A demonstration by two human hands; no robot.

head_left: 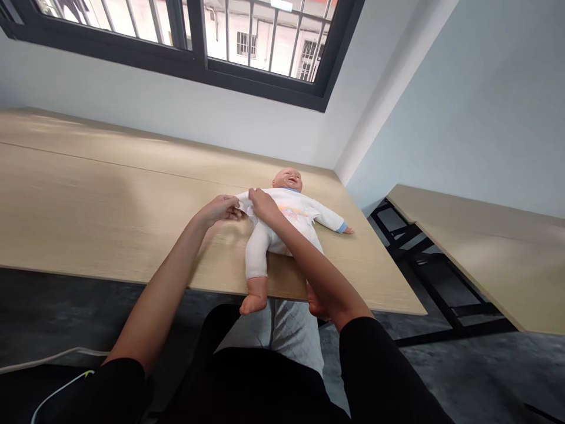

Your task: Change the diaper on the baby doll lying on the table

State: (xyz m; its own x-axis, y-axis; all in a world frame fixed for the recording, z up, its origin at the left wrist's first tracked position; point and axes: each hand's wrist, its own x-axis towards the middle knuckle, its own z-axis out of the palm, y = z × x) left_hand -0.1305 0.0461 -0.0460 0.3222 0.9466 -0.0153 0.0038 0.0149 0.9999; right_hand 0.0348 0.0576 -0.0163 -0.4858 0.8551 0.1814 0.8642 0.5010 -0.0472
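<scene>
A baby doll (288,176) lies on its back on the wooden table (110,218), head toward the window and feet over the front edge. It wears white trousers (257,256) and a white top (304,203) with a blue collar and a blue cuff on the arm at right. My left hand (224,208) is closed on the end of the top's sleeve at left; the doll's hand on that side is hidden. Close beside it, my right hand (263,206) grips the same sleeve nearer the shoulder. My right forearm crosses over the doll's body and one leg.
A second table (485,247) with a black metal frame (424,259) stands to the right, across a gap. Behind the table is a wall with a barred window (265,35). A white cable (57,355) runs at lower left.
</scene>
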